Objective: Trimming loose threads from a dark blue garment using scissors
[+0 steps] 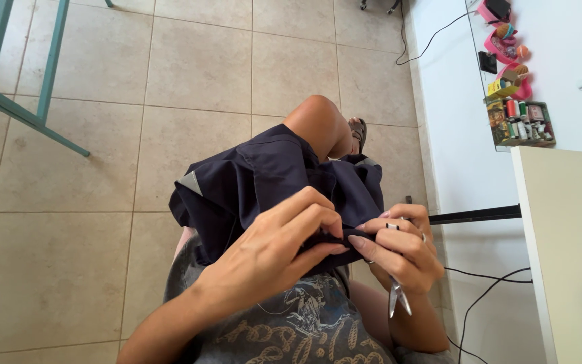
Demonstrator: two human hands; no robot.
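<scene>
The dark navy garment (264,178) lies bunched across the seated person's lap, draped over the raised knee (318,121), with a small grey triangular patch (190,183) showing on its left fold. Its near edge is gathered between both hands.

The left hand (284,236) is closed on the garment: thumb and fingers pinch a fold of the fabric at the near edge, knuckles up, fingers curled tight. The right hand (399,246) meets it just beside, its fingertips pressed against the same fold. This hand is also closed around a pair of small metal scissors (399,296), whose blades point down and toward the person's body, clear of the fabric. A ring sits on one finger of the right hand.

Below the hands, a grey printed shirt (304,323) covers the torso. A sandalled foot (359,133) rests on the beige tiled floor (102,256) beyond the knee.

To the right stands a white desk (560,222); black cables (486,296) run beneath it. Farther off, a tray of thread spools (521,123) and pink containers (506,47) rest on a white surface. At upper left, teal metal legs (15,101) of a frame stand on the floor.
</scene>
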